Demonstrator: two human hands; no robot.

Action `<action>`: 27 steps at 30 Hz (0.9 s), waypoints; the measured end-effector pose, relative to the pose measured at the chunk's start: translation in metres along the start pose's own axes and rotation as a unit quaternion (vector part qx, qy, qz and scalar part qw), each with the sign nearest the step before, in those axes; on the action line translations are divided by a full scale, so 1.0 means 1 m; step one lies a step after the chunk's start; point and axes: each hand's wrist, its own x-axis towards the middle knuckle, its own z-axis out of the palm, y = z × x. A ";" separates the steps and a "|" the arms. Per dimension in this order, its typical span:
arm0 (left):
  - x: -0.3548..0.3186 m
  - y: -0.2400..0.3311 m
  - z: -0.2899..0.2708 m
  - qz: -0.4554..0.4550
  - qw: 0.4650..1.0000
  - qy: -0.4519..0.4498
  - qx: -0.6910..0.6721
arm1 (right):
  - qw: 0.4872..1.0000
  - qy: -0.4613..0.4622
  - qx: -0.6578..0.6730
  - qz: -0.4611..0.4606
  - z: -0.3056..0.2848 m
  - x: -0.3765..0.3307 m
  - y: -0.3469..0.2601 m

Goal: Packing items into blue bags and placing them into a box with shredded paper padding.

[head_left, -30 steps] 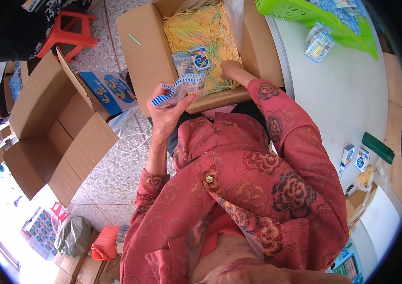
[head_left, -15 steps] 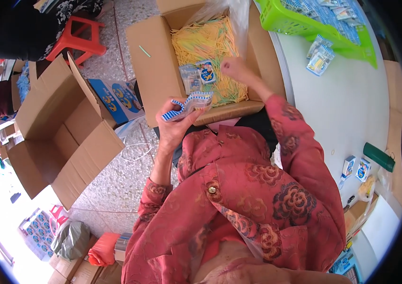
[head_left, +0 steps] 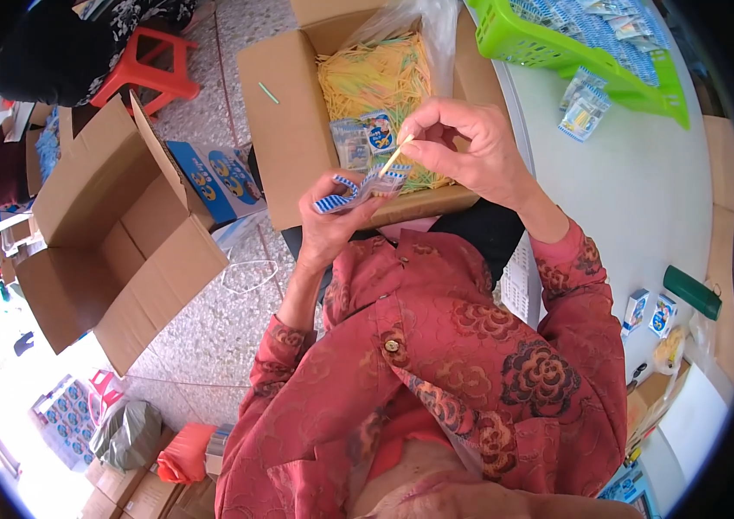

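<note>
1. My left hand point(head_left: 332, 227) is closed around a small blue-and-white striped packet point(head_left: 356, 187), thumb on top, the other fingers curled under it. The packet sits just in front of my chest, above the near edge of the cardboard box point(head_left: 291, 112).
2. My right hand point(head_left: 471, 147) pinches a thin yellow stick point(head_left: 396, 156) between thumb and forefinger; the other fingers are curled loosely above it.
3. The stick's long axis runs on a slant, from my right fingertips down and to the left, and its lower tip meets the right end of the packet, which looks like its open mouth.
4. So the packet lies just left of and below my right fingers, with the two hands nearly touching.
5. More yellow sticks point(head_left: 375, 78) fill the box beyond both hands, and my right hand is the nearer to them.
</note>
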 end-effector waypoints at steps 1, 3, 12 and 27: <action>-0.001 -0.001 -0.001 -0.001 1.000 0.000 0.001 | 1.000 0.000 0.001 0.000 0.002 0.000 0.000; -0.002 -0.002 -0.002 0.002 1.000 -0.006 -0.006 | 0.999 -0.006 -0.025 -0.018 0.003 0.001 0.001; -0.003 -0.003 -0.003 0.005 1.000 -0.004 -0.023 | 1.000 0.012 0.024 0.012 -0.002 -0.002 0.004; -0.002 0.001 -0.001 -0.004 0.999 -0.045 -0.015 | 0.998 -0.041 0.038 0.014 0.009 0.003 0.007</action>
